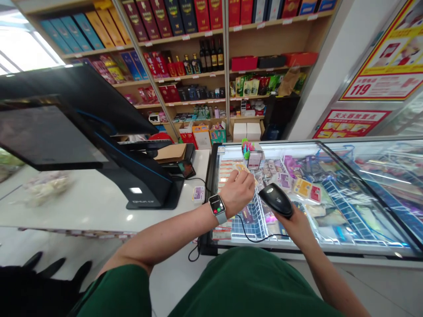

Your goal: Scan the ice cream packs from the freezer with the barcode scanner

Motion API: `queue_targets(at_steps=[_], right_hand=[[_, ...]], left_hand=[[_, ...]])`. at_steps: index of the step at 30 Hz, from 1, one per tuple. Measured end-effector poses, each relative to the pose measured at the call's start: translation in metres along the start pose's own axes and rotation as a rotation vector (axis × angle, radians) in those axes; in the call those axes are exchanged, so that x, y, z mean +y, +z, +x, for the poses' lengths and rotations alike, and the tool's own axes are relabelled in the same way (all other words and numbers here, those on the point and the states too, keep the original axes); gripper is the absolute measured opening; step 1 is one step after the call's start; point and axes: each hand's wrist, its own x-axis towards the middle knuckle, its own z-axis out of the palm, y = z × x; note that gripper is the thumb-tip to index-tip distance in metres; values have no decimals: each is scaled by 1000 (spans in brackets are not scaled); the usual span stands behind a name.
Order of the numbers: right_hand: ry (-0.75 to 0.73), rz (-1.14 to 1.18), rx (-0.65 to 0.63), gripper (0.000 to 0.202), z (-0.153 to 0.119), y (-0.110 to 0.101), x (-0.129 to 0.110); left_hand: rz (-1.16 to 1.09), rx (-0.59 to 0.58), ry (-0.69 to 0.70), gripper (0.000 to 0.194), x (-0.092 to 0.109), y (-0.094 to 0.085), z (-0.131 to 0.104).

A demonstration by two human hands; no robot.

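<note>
My left hand (238,189), with a smartwatch (217,206) on its wrist, is over the left part of a glass-topped freezer (325,143). Its fingers are curled round a small pale packet (241,167) with yellow on it, mostly hidden behind the hand. In my right hand (295,222) is a black barcode scanner (276,200), its head pointing up and left towards the left hand. The scanner's cable (253,240) loops across the glass. To the right, a yellow packet (301,187) and a red packet (315,193) lie on the freezer top beside a purple-labelled packet (283,181).
A checkout monitor (132,176) stands on the white counter (99,215) at left, with a small purple-and-white packet (198,194) nearby. A small sign (254,160) and colourful trinkets (246,149) stand on the freezer's far edge. Shelves (185,79) of boxes and bottles rise behind.
</note>
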Motion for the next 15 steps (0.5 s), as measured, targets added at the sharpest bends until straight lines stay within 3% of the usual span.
queue_targets(at_steps=[15], right_hand=[[13, -84, 79, 50, 1, -3, 1]], left_hand=[[-61, -14, 107, 32, 10, -40, 1]])
